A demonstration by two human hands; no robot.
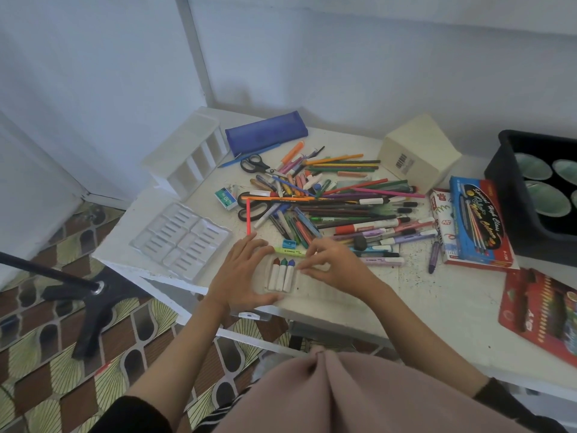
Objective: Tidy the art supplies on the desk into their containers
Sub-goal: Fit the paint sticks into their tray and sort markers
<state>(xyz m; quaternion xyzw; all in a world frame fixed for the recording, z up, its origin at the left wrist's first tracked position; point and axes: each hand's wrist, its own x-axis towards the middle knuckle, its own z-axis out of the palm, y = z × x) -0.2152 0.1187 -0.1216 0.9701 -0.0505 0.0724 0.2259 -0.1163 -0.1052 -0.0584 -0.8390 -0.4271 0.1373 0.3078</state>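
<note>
- Pink cloth [343, 398] is seen nearest the camera, at the bottom edge, with both bare forearms reaching forward over it.
- The left hand [246, 273] is laid flat on the white desk [437, 310]. Its fingers are straight, and its thumb is stretched along the near edge of a clear ribbed crayon tray [315, 289], whose left end is framed by the hand.
- The right hand [335, 264] is held over the tray with its fingers bent, the tips touching the tray just beside the crayons. Whether anything is pinched cannot be told.
- Three white-wrapped crayons [282, 275] are lodged side by side in the tray's left end. Their long axes run near to far, and their brown, green and blue tips are pointed away from the camera.
- The tray is set at the desk's near edge, in front of a tangled pile of pens and pencils [337, 201].
- The desk is speckled with dark marks and is pushed into a corner of pale walls [374, 57].
- A patterned floor [46, 354] is seen at left, below the desk.
- An empty moulded tray [181, 239], a white organiser [190, 154] and a blue pencil case [265, 132] are placed on the desk's left side.
</note>
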